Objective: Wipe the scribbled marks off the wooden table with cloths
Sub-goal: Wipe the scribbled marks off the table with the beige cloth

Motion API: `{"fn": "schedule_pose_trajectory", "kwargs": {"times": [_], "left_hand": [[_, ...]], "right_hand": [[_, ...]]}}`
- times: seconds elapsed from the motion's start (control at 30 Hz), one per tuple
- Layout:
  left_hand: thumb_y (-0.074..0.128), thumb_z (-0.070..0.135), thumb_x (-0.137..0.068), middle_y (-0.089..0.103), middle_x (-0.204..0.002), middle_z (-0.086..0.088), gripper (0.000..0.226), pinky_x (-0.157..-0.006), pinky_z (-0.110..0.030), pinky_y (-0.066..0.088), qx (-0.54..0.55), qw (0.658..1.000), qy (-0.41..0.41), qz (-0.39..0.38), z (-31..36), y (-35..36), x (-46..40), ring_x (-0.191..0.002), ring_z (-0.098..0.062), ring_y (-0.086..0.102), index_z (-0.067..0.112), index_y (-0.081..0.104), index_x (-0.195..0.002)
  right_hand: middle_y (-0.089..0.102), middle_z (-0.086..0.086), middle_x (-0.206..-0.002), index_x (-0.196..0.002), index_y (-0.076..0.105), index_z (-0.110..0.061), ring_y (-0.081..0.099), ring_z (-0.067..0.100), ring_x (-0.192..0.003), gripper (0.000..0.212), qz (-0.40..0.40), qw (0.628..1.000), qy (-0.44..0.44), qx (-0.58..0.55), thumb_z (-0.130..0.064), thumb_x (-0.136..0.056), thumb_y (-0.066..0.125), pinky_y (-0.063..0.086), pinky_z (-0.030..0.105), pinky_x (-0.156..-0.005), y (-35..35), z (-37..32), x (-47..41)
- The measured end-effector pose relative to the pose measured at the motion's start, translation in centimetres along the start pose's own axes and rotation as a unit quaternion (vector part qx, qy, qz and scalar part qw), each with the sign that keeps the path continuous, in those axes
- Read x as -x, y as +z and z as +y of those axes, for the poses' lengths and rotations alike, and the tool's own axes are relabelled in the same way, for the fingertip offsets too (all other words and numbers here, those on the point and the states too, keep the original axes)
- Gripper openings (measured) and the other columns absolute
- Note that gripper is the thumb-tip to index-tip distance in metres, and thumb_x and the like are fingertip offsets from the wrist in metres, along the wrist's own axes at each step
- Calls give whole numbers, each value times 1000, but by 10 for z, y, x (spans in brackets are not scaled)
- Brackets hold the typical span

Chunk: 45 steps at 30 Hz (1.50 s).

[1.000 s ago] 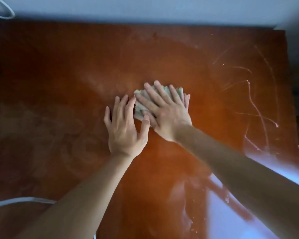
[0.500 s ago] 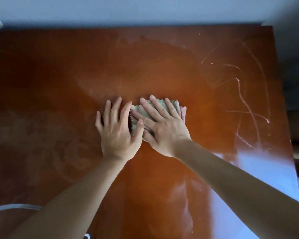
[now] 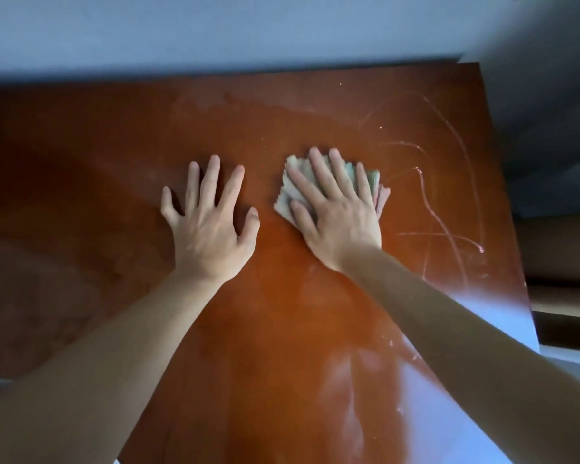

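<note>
A reddish-brown wooden table (image 3: pixel 98 169) fills the view. My right hand (image 3: pixel 339 216) lies flat on a folded pale green cloth (image 3: pixel 292 192), with a pink cloth edge (image 3: pixel 383 199) showing under its outer side. Fingers are spread and press the cloths onto the wood. My left hand (image 3: pixel 211 226) rests flat on bare wood a short way left of the cloth, fingers apart, holding nothing. Pale scribbled marks (image 3: pixel 439 209) loop across the table's right part, just right of the cloth. Faint smeared haze (image 3: pixel 241 102) lies near the far edge.
The table's right edge (image 3: pixel 506 195) drops off to a dark gap with brown furniture (image 3: pixel 563 249) beyond. A blue-grey wall (image 3: pixel 248 31) runs behind the far edge. Window glare (image 3: pixel 503 316) shines on the near right wood. White specks (image 3: pixel 402 356) dot that area.
My right hand has slid the cloths to the right, toward the scribbles. My left hand has come off the cloth's edge and now rests apart from it.
</note>
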<state>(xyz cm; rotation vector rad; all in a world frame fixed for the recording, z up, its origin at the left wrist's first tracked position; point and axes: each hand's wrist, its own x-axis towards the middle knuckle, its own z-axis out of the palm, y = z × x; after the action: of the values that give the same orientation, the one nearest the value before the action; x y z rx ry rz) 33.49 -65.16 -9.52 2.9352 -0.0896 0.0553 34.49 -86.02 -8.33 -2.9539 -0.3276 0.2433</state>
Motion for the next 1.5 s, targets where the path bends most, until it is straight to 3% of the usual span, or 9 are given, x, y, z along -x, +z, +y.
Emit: {"fn": "schedule_pose_trajectory", "kwargs": {"times": [0.17,0.37,0.63,0.8,0.93,1.1,1.2,1.37,1.5], "left_hand": [[33,52,-99,27,-167,-8,62,-117,-68,12,-8,1000,-10,-13,2,4,-8,-156,-32,18,27,38,-156],[37,52,-98,32,-165,-10,61,-115,-69,14,-2,1000,-5,3,0,6,-7,-154,-34,23,25,42,-153],[37,51,-98,35,-164,-9,60,-116,-69,16,-10,1000,-4,11,1,4,-6,-153,-34,26,25,44,-152],[36,52,-98,34,-164,-9,61,-117,-68,14,-2,1000,-15,-4,5,-1,-6,-154,-33,25,24,45,-152],[34,53,-97,34,-164,-10,63,-118,-69,14,-2,1000,-10,-8,4,-3,-8,-153,-34,26,24,45,-152],[35,53,-98,32,-165,-8,62,-120,-65,11,-9,1000,-10,-18,3,-4,-8,-155,-32,23,26,44,-153],[36,53,-98,32,-165,-8,62,-120,-65,12,-14,1000,-9,-22,2,-4,-8,-155,-32,23,26,44,-153],[36,53,-98,31,-166,-9,62,-121,-66,13,-12,999,-9,-32,3,-7,-9,-155,-33,23,26,43,-153],[37,53,-98,33,-165,-8,62,-121,-66,13,-16,999,-7,-33,4,-8,-9,-154,-34,25,26,44,-153]], "right_hand": [[-2,-6,-172,-162,6,-44,-11,19,-157,60,-31,999,26,9,-60,-104,7,-10,47,-126,-9,37,-17],[0,-4,-172,-161,11,-42,-9,24,-158,58,6,992,122,-14,-56,-105,10,-10,49,-126,-15,29,-76],[2,-3,-172,-163,11,-39,-8,24,-158,60,-15,1000,-11,-4,-57,-106,11,-11,48,-126,0,-2,-30],[-3,-6,-172,-162,8,-44,-14,22,-157,59,-8,995,100,-14,-58,-104,9,-12,47,-126,-18,48,-71],[-3,-2,-172,-162,8,-41,-12,26,-157,59,17,985,171,-33,-53,-105,14,-11,50,-126,-18,30,-108],[-4,0,-172,-163,6,-39,-13,29,-157,60,14,995,94,-18,-55,-105,9,-11,51,-125,-9,-24,-118],[-5,-2,-172,-163,5,-40,-12,27,-157,62,5,998,55,-3,-58,-103,9,-13,48,-123,-9,-9,-116],[-3,-3,-172,-162,7,-42,-10,24,-158,65,9,990,137,-14,-59,-100,13,-10,47,-126,-24,42,-133],[1,0,-172,-162,15,-39,-9,28,-158,63,24,983,177,-34,-55,-102,15,-8,51,-126,-23,21,-149]]}}
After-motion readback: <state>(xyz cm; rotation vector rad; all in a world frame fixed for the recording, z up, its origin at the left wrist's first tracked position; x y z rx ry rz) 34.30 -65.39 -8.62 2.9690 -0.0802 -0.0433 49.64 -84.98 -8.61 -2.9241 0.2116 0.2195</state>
